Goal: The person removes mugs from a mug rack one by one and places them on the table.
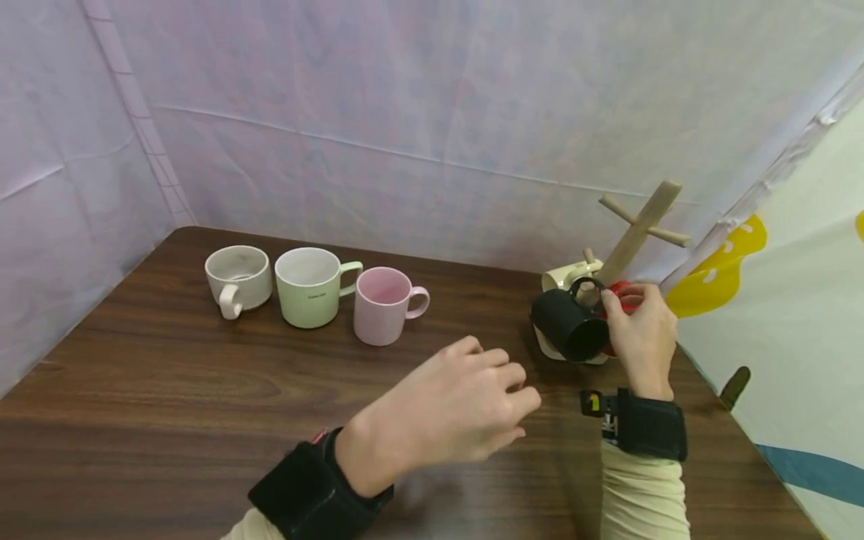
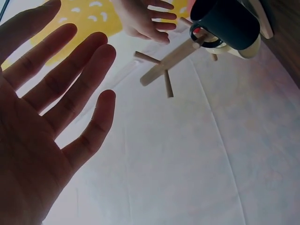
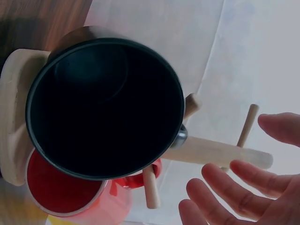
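Glossy black mug (image 1: 570,326) hangs by handle on wooden peg rack (image 1: 634,234), red mug (image 1: 624,296) behind. Right hand (image 1: 644,334) beside it, fingers loose, gripping nothing. Left hand (image 1: 459,409) spread flat, empty, above wood-grain table (image 1: 169,390).

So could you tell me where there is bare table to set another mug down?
The widest free patch lies between the pink mug and the mug tree, beyond the left hand. The near left of the table is bare too. Around the black mug and right hand it is crowded.
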A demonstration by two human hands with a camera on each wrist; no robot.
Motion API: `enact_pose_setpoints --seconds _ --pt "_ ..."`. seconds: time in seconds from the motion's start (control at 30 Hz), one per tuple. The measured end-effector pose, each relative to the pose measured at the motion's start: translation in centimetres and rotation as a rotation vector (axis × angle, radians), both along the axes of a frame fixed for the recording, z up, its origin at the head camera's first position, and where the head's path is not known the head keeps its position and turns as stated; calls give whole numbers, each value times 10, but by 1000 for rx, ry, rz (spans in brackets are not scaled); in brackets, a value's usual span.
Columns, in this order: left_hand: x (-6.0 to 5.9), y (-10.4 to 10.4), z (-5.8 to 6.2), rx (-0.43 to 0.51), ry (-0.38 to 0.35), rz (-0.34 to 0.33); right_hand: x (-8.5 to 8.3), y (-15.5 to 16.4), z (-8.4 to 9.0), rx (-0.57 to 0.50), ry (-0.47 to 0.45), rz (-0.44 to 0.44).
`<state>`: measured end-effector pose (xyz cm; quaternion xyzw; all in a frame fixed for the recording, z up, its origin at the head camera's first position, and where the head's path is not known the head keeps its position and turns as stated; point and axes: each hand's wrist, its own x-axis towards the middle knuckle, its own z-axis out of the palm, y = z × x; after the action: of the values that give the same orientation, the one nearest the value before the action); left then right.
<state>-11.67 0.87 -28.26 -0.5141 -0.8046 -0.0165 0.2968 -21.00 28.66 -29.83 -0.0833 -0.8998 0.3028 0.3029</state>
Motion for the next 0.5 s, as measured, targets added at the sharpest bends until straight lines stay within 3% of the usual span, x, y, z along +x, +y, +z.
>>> enact_pose_setpoints --seconds 0.23,0.5 --pt "8 4 1 -18 25 -5 -1 8 -3 -23 -27 -33" --pt "13 6 2 -8 38 -11 -3 14 -5 -22 -119 -13"
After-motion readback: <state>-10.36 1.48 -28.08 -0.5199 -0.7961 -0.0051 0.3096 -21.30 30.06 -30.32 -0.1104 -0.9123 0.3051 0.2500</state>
